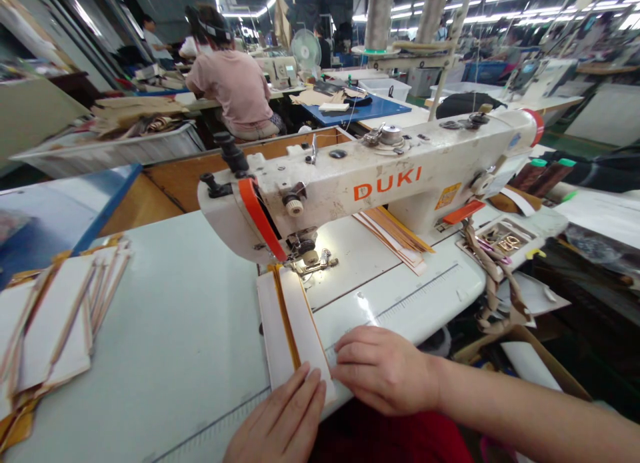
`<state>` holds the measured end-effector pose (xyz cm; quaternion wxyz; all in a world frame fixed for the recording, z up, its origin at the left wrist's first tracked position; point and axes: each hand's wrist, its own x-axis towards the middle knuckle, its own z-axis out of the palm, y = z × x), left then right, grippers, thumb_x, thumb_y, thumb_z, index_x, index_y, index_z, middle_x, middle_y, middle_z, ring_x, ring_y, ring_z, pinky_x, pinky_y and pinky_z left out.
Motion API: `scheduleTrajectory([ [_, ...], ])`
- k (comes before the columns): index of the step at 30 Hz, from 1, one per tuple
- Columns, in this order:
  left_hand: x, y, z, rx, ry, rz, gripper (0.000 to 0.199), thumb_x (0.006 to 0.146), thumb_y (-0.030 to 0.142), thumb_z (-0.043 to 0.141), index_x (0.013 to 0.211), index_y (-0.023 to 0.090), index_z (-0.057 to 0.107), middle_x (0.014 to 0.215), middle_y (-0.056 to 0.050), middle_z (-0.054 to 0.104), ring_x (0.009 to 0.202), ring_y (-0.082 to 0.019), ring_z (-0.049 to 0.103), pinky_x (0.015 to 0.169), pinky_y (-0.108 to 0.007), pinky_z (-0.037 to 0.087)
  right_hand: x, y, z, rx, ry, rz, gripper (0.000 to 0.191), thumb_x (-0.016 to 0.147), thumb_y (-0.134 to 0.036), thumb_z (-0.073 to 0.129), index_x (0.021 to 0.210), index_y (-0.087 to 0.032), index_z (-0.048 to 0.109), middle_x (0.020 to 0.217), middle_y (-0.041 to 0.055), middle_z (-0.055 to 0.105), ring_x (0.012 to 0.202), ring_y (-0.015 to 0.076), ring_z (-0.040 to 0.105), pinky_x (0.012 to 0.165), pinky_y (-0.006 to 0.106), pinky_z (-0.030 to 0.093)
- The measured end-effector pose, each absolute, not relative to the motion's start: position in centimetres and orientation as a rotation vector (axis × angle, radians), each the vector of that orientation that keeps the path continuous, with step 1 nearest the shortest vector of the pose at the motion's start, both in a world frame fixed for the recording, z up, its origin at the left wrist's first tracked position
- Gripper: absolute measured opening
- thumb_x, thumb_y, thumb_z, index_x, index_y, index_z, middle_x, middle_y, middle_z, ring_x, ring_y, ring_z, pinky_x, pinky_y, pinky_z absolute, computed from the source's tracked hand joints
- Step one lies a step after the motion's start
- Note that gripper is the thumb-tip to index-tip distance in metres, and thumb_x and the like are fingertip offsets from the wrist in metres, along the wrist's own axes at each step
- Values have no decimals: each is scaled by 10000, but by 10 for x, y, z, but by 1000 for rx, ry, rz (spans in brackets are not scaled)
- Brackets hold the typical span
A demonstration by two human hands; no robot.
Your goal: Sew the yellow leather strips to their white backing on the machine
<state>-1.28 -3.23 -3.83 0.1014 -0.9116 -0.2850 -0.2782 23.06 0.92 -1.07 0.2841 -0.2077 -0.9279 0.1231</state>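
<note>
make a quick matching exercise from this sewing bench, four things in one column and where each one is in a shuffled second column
Things
1. Stack of white strips with tan edges
2. DUKI sewing machine head
3. Metal fittings
4. Right hand

Places
A. In a small tray right of the machine
B. Against the edge of a white strip
C. On the left side of the table
D. Standing on the table, with orange lettering

Right pairs: 1-C, 2-D, 3-A, 4-B
</note>
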Motion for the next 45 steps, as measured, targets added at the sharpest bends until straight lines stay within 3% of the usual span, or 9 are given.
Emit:
scheduleTrajectory([
  [6,-14,-31,-36,-2712,-813,-832,416,956,92,285,1155,151,647,1172,-72,690,1222,-204,549,995,-314,441,231,9,-9,-552,-2458,331,261,915,-159,427,1099,-98,601,957,117,658,1004,213,574,884,342,508],
  [14,-12,-26,-13,-2746,-762,-692,366,959,105,331,1095,153,668,1105,-54,720,1113,-173,624,934,-260,481,230,9,-9,-564,-2501,362,258,915,-162,443,1114,-98,595,960,113,650,1005,211,568,887,345,497],
  [17,-10,-28,-22,-2705,-816,-812,395,953,87,305,1089,160,669,1083,-54,724,1122,-170,616,954,-272,470,228,9,-8,-575,-2540,346,256,923,-185,452,1114,-100,600,1003,111,648,1022,214,556,898,352,487],
  [20,-6,-30,-26,-2644,-850,-929,400,943,78,303,1032,167,683,1032,-46,734,1084,-162,631,935,-261,474,227,9,-4,-564,-2582,292,229,931,-186,462,1067,-96,621,1091,103,644,1091,212,534,997,359,425],
  [24,-5,-23,-6,-2751,-814,-792,264,940,169,427,997,167,685,1007,-48,736,1027,-160,651,903,-236,499,226,10,3,-515,-2670,187,234,966,-171,432,1058,-97,634,1158,77,642,1195,188,491,1122,339,291],
  [28,-7,15,12,-2732,-905,-632,266,949,197,421,1074,135,647,1066,-84,712,1025,-181,644,925,-291,509,224,15,10,-447,-2760,152,238,969,-164,426,984,-103,656,1131,76,650,1167,192,517,1124,337,287],
  [33,-7,71,1,-2598,-1060,-458,367,956,275,368,1199,68,548,1189,-182,639,1107,-275,604,901,-422,528,222,19,14,-415,-2797,174,218,949,-159,451,926,-107,660,1099,84,652,1106,201,546,1095,343,323],
  [45,-3,75,-5,-2569,-1174,-440,368,950,270,368,1240,81,493,1213,-190,611,1125,-292,583,909,-439,510,221,19,14,-418,-2785,223,189,939,-176,485,879,-131,659,1067,75,664,1066,198,555,1081,334,342],
])
